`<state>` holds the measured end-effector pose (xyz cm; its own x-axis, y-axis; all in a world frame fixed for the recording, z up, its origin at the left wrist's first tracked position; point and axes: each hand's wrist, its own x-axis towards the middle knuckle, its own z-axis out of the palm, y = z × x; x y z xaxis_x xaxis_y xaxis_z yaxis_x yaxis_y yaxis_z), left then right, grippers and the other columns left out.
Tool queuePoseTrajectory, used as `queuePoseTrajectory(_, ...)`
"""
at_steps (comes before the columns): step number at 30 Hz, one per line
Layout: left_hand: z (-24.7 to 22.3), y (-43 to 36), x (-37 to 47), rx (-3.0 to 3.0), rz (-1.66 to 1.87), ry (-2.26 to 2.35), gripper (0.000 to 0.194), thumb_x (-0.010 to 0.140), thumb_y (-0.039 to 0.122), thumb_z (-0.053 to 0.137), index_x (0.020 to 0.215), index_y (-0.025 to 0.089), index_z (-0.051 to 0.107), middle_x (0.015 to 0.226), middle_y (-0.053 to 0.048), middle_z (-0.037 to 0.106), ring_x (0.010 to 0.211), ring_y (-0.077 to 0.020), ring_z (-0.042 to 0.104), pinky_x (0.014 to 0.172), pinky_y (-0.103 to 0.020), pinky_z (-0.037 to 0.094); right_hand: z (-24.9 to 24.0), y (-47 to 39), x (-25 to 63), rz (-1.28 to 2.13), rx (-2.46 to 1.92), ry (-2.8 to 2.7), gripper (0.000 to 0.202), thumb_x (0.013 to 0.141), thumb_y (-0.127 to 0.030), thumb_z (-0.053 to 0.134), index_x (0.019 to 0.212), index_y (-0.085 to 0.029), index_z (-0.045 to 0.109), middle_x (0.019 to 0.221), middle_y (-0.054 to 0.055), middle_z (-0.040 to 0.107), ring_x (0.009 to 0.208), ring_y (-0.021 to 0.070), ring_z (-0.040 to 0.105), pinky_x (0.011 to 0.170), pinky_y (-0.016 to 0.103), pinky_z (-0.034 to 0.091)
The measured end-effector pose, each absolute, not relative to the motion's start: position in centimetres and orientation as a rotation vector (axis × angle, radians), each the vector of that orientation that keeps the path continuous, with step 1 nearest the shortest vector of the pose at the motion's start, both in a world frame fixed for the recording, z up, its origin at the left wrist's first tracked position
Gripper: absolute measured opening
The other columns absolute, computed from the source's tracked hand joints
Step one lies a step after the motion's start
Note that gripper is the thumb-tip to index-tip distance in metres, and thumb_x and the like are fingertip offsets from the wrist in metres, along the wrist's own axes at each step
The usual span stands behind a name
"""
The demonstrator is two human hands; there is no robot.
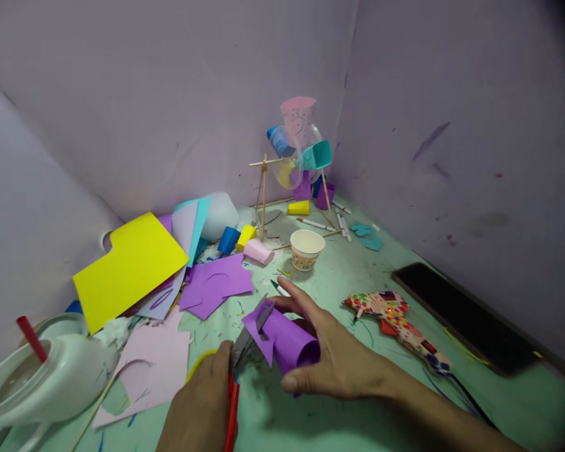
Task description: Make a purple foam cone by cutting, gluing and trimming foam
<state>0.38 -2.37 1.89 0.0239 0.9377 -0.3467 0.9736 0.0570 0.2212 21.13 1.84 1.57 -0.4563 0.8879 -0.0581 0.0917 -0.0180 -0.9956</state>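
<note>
My left hand (198, 395) is closed around a pair of scissors (243, 346) with red and yellow handles. The blades are spread, and their tips lie at the cut edge of a purple paper cup (288, 339). My right hand (335, 351) grips that cup on its side, thumb below and fingers above, with its round open end toward me. A loose flap of purple paper hangs at the blades. Just beyond my right fingers stands a white paper cup (306, 250) with a printed band. A dark-tipped marker (280, 289) is partly hidden behind these fingers.
A stick-framed wheel with coloured paper cups (298, 119) stands in the back corner. To the right lie a patterned glue gun (390, 314) with its cord and a dark phone-like slab (466, 314). Yellow sheet (132, 270), purple scraps (216, 282) and a white vessel (66, 376) fill the left.
</note>
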Motion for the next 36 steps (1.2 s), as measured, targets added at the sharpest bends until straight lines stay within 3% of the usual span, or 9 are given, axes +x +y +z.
queuePoseTrajectory(7, 1.1, -2.8, -0.4, 1.938, -0.054, 1.847, 0.057, 0.078, 0.006, 0.03, 0.134, 0.009, 0.038, 0.128, -0.016, 0.057, 0.109, -0.0219, 0.061, 0.088, -0.03, 0.046, 1.5, 1.7, 21.2, 1.535, -1.01, -1.583, 0.12, 0.052, -0.037, 0.084, 0.148, -0.022, 0.014, 0.143, 0.017, 0.038, 0.124, 0.0357, 0.043, 0.105, 0.055, 0.026)
queuePoseTrajectory(13, -1.3, -3.5, -0.8, 2.173, 0.546, 1.847, 0.049, 0.077, 0.006, 0.031, 0.125, 0.013, 0.042, 0.105, -0.012, 0.069, 0.087, -0.0188, 0.069, 0.075, -0.025, 0.05, 1.0, 1.7, 20.5, 1.599, -0.927, -1.306, 0.123, 0.044, -0.05, 0.087, 0.144, -0.019, 0.023, 0.142, 0.019, 0.037, 0.132, 0.036, 0.035, 0.107, 0.053, 0.026)
queuePoseTrajectory(17, -2.2, -3.5, -0.9, 2.19, 0.719, 1.816, 0.039, 0.083, 0.014, 0.034, 0.121, 0.015, 0.044, 0.09, -0.008, 0.072, 0.076, -0.0182, 0.07, 0.07, -0.024, 0.052, 0.3, 1.8, 20.0, 1.711, -0.794, -1.183, 0.118, 0.04, -0.055, 0.086, 0.14, -0.022, 0.031, 0.139, 0.018, 0.042, 0.126, 0.0379, 0.043, 0.105, 0.054, 0.028)
queuePoseTrajectory(24, -1.2, -3.4, -0.3, 2.143, 0.714, 1.752, 0.038, 0.087, 0.021, 0.034, 0.123, 0.02, 0.045, 0.115, -0.007, 0.067, 0.104, -0.0188, 0.064, 0.084, -0.024, 0.05, 0.1, 1.7, 20.0, 1.737, -0.683, -1.059, 0.112, 0.039, -0.049, 0.089, 0.135, -0.02, 0.037, 0.136, 0.018, 0.046, 0.126, 0.0361, 0.043, 0.106, 0.051, 0.026)
queuePoseTrajectory(27, 0.1, -3.4, 0.3, 2.149, 0.623, 1.762, 0.039, 0.088, 0.023, 0.03, 0.124, 0.02, 0.045, 0.113, -0.008, 0.068, 0.098, -0.0199, 0.067, 0.077, -0.026, 0.052, 0.1, 2.0, 20.4, 1.718, -0.695, -1.092, 0.109, 0.045, -0.048, 0.087, 0.136, -0.018, 0.035, 0.129, 0.018, 0.052, 0.121, 0.0367, 0.048, 0.103, 0.053, 0.03)
queuePoseTrajectory(31, 2.2, -3.2, 1.1, 2.045, 0.488, 1.847, 0.042, 0.084, 0.017, 0.03, 0.121, 0.02, 0.05, 0.104, -0.007, 0.07, 0.093, -0.0209, 0.067, 0.069, -0.027, 0.053, 0.1, 2.6, 21.2, 1.57, -0.811, -1.408, 0.096, 0.053, -0.027, 0.084, 0.137, -0.02, 0.038, 0.13, 0.015, 0.051, 0.118, 0.0345, 0.05, 0.101, 0.052, 0.034)
queuePoseTrajectory(36, 4.2, -3.0, 1.7, 1.97, 0.337, 1.902, 0.047, 0.08, 0.015, 0.026, 0.119, 0.018, 0.051, 0.101, -0.01, 0.067, 0.093, -0.0218, 0.066, 0.071, -0.03, 0.054, 1.0, 2.7, 21.5, 1.408, -0.909, -1.672, 0.092, 0.051, -0.021, 0.083, 0.135, -0.018, 0.045, 0.136, 0.015, 0.048, 0.12, 0.0347, 0.049, 0.102, 0.052, 0.035)
